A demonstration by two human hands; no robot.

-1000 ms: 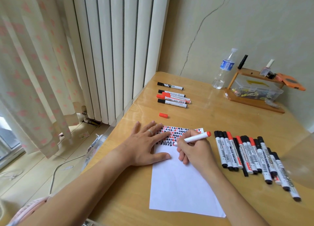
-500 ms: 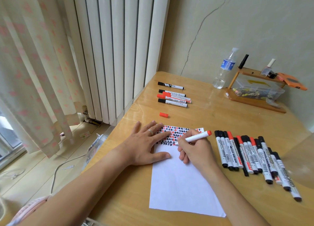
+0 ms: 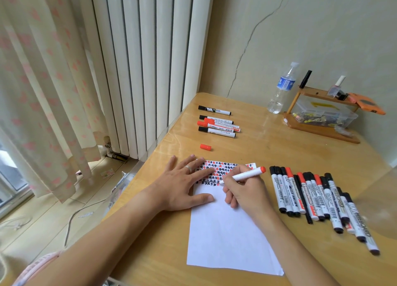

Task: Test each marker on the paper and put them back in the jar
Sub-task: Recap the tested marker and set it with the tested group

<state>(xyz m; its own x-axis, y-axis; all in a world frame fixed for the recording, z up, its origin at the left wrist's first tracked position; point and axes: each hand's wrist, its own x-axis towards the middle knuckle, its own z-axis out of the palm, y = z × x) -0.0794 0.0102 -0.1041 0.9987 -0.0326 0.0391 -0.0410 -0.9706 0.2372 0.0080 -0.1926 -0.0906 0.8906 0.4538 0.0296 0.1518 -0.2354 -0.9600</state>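
Note:
A white sheet of paper [image 3: 227, 238] lies on the wooden table [image 3: 268, 154], its top strip filled with red and black marks. My left hand [image 3: 182, 184] presses flat on the paper's upper left corner. My right hand [image 3: 245, 191] grips a white marker with a red end [image 3: 247, 175], its tip touching the paper below the marks. A loose red cap [image 3: 205, 147] lies beyond the paper. Several capped markers [image 3: 318, 202] lie in a row to the right. No jar is clearly in view.
Several more markers [image 3: 217, 124] lie at the table's far left near the radiator [image 3: 150, 60]. A water bottle [image 3: 282, 90] and a wooden rack with a plastic box [image 3: 322, 116] stand at the back right. The table's left edge drops to the floor.
My right hand has shifted the marker tip slightly along the row of marks. My left hand has stayed in place.

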